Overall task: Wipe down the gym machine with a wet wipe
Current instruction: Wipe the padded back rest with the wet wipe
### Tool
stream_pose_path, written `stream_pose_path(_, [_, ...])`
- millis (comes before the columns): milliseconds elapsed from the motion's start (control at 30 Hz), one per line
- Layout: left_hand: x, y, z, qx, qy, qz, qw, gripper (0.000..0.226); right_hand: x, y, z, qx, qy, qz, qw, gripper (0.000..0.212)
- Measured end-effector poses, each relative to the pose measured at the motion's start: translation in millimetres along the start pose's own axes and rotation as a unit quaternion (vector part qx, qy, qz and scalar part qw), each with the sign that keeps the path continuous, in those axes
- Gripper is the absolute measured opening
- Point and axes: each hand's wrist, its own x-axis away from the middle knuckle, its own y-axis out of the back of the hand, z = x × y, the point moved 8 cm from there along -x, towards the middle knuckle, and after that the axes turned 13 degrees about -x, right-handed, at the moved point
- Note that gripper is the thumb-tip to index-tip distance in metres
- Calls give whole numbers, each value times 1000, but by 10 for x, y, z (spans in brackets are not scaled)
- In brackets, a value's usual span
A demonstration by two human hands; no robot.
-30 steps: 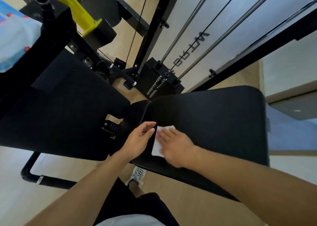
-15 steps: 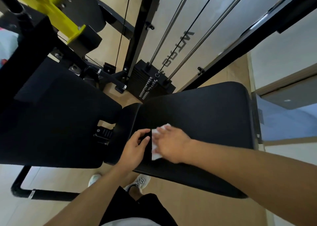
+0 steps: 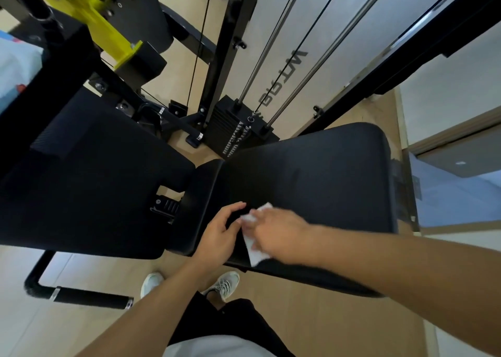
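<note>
The right hand lies flat, fingers straight, pressing a white, folded wet wipe onto the near left corner of the black, textured, padded bench cushion; one corner of the wipe shows beyond the fingertips and another below the palm. The left hand sits just to the left of it, fingers loosely curved and holding nothing, its fingertips near or perhaps touching the wipe's edge; whether it rests on the pad cannot be told for certain. From both hands the cushion's long axis runs away to the right and slightly far, so almost all of its unwiped-looking surface lies on the right hand's side, which suggests that hand is the better placed one for a long stroke outward along the pad. To the left, across a narrow gap with a ribbed black adjuster, lies a second black padded seat section, closer to the left hand. Beyond both pads stand the black weight stack and its chrome guide rods, with a yellow metal bracket at far left.
</note>
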Motion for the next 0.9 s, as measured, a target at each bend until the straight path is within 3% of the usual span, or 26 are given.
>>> stream_pose_path(100, [53, 3, -11, -1, 0, 16, 1000, 35, -179, 604, -973, 42, -173, -58, 982, 33])
stream_pose_path(167, [71, 6, -13, 5, -3, 21, 1000, 35, -209, 860, -1489, 111, -225, -94, 963, 35])
stream_pose_path(267, [135, 14, 21, 4, -2, 22, 1000, 36, -340, 647, -1201, 98, -193, -67, 974, 43])
stream_pose_path(400, [232, 135, 136, -17, -7, -8, 1000, 37, -289, -225, 101, 17, 14, 80, 997, 56])
stream_pose_path(467, [255, 212, 190, -30, -2, -16, 999, 37, -352, -181, -14, 13, -10, 64, 998, 52])
stream_pose_path(567, [300, 297, 222, -26, 9, -13, 1000, 38, -492, 280, -738, 21, -174, -32, 984, 46])
stream_pose_path(633, [322, 315, 209, -29, 4, -9, 1000, 38, -574, 455, -1156, 28, -231, -47, 971, 52])
stream_pose_path(767, [272, 282, 184, -61, -17, 16, 998, 37, -903, 491, -1338, 25, -246, -67, 967, 57])
stream_pose_path(900, [111, 317, 112, -76, -42, 11, 996, 40, -985, 128, -716, -1, -151, 0, 988, 56])
